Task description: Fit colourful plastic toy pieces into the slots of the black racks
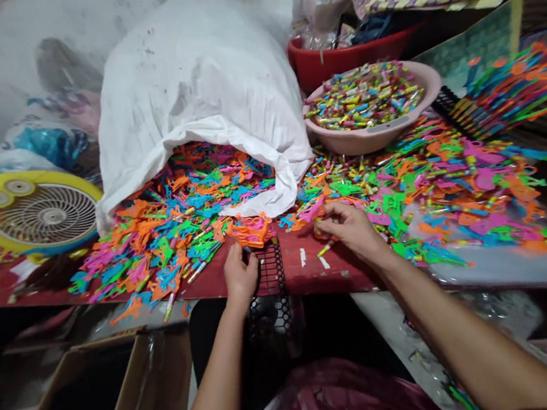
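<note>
My left hand [241,276] is by the red table's front edge, its fingers curled and closed beside a black wire rack [271,268]. A small dark bit shows at its fingertips; what it grips is hidden. Orange and pink plastic pieces [251,232] cluster at the rack's far end. My right hand [354,230] pinches a small pink plastic toy piece [314,209], and a thin yellow-banded tube [326,249] sticks out below the fingers. Behind both hands, a large white sack [199,75] lies with its mouth towards me, spilling many-coloured plastic pieces [159,238].
A pink basin [379,137] heaped with small wrapped tubes stands at the back right, before a red basin [304,66]. Further right, a rack of filled coloured sticks [512,95] leans. A yellow fan [49,211] is at left. Below sits an open cardboard box [127,393].
</note>
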`<state>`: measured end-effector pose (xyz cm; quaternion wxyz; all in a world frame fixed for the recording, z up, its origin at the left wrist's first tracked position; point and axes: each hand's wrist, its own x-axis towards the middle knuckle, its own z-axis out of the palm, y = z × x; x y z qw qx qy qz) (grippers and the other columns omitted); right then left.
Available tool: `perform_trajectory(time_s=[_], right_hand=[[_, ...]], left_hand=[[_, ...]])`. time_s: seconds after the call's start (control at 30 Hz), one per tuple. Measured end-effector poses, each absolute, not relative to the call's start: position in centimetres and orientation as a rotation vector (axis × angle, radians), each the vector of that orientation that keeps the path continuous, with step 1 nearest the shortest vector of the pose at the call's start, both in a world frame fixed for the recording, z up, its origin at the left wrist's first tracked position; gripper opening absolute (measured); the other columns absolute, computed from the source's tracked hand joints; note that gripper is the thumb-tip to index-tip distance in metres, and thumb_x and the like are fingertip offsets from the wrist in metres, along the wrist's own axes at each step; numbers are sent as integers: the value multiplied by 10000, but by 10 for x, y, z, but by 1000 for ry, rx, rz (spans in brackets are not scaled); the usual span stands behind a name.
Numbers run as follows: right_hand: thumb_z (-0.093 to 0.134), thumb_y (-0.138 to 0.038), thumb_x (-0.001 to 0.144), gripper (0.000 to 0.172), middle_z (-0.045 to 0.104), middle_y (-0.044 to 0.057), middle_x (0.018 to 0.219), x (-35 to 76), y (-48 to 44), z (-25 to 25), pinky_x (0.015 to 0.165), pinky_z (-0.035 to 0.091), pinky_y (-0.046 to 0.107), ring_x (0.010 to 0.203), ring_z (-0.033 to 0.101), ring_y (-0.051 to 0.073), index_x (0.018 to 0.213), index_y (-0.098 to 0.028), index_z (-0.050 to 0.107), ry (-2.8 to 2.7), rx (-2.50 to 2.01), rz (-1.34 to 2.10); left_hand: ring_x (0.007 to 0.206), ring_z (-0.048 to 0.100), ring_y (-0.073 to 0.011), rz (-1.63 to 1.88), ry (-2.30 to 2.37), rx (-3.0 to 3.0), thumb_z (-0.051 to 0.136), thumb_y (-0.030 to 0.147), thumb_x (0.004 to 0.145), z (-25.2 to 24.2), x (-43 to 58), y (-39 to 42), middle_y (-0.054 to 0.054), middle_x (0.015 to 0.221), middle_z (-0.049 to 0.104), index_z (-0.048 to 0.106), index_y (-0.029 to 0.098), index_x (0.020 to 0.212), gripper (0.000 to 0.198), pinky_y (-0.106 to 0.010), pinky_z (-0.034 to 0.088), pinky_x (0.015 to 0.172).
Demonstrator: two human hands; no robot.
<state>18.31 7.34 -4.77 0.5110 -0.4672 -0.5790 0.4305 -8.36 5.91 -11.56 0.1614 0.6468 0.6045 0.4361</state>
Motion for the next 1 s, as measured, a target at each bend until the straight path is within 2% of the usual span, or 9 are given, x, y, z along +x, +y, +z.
perform_trajectory(time_s=[0.1,0.3,0.47,0.7,1.0], right_hand=[[685,-374,769,204,651,-13,671,158,70,-55,539,448,241,582,585,130,820,-187,622,-1447,-1120,1103],[636,-334,794,173,669,13,704,139,66,-68,568,453,255,626,589,150,842,-181,700,-1575,-1204,967],[615,-327,815,170,650,15,685,134,64,-68,581,438,263,616,568,148,771,-178,686,-1706,-1226,840],[650,-354,805,165,672,16,674,124,65,-76,574,465,267,603,610,160,809,-189,652,-1577,-1205,940],[647,-325,807,142,725,43,849,119,65,-91,761,511,336,792,658,208,874,-209,693,-1673,-1239,594]], left_hand=[[948,597,-199,1244,1701,1804,530,206,825,-121,-85,63,-46,991,658,594,198,1103,285,-340,468,884],[920,586,-203,1192,1683,1829,529,199,836,-116,-85,62,-45,962,665,619,200,1054,236,-336,453,857],[896,578,-214,1175,1709,1842,525,190,842,-109,-82,60,-41,908,652,615,210,993,178,-333,446,822],[897,575,-230,1138,1775,1838,527,169,837,-106,-80,60,-53,906,650,610,212,990,179,-344,434,807],[896,574,-236,1074,1826,1829,532,156,838,-104,-79,59,-59,902,645,569,214,913,102,-349,409,771]])
